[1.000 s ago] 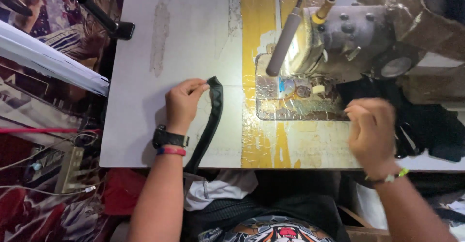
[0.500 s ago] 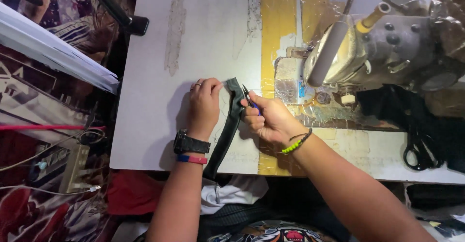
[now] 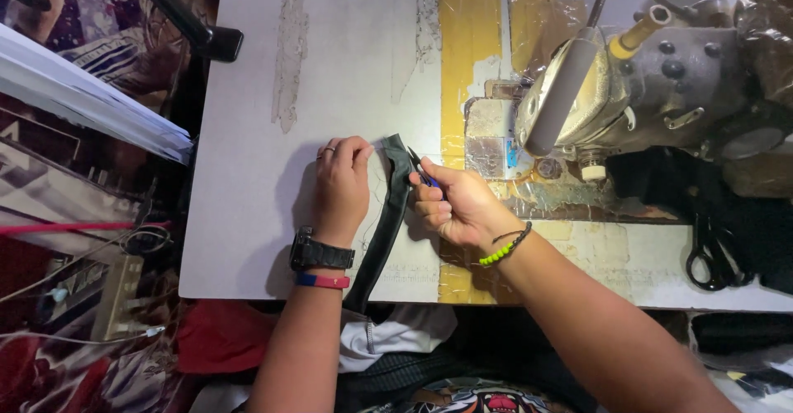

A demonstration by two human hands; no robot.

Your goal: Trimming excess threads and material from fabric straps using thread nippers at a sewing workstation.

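Now the left hand (image 3: 341,183) is pinning the long black fabric strip (image 3: 385,219) flat on the white counter (image 3: 248,215), steadying it while the right hand (image 3: 454,206), at three o'clock, is gripping small blue-handled snips (image 3: 422,172) against its top end.

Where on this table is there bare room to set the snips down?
Bare tabletop lies left of the left hand, and above the dark strip toward the far edge. It is crowded right of the right hand: sewing machine, scissors.
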